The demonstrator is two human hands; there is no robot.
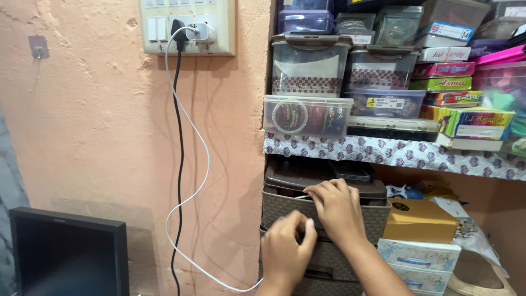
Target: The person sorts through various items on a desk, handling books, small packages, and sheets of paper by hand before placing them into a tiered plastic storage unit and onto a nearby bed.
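The right hand (335, 211) is laid over the front top edge of a brown woven-pattern drawer unit (285, 207), its fingers curled onto the rim of the upper drawer; whether anything is gripped beneath the fingers cannot be told. The left hand (286, 246) is held just below and beside it, loosely clenched against the drawer front, with the fingertips tucked out of sight, so its grasp cannot be told either. A thin pale object, perhaps a stick or wire, is seen poking out by the right fingers at the drawer's edge.

The upper drawer appears shut or nearly shut, and nothing is seen lifted out of it, so the work at the drawer is judged to be at an early stage: the hands are placed on it, but no contents are exposed.

To the right of the unit, a tan cardboard box (419, 219) is stacked on pale patterned boxes. Above, a shelf with a floral-print edging (394, 156) is loaded with clear plastic containers, one of which, holding bangles (307, 116), sits at its left end. On the plaster wall to the left, a white cable (205, 164) and a black cable (178, 164) hang from a socket board (189, 27), and a dark monitor (68, 252) stands at the lower left.
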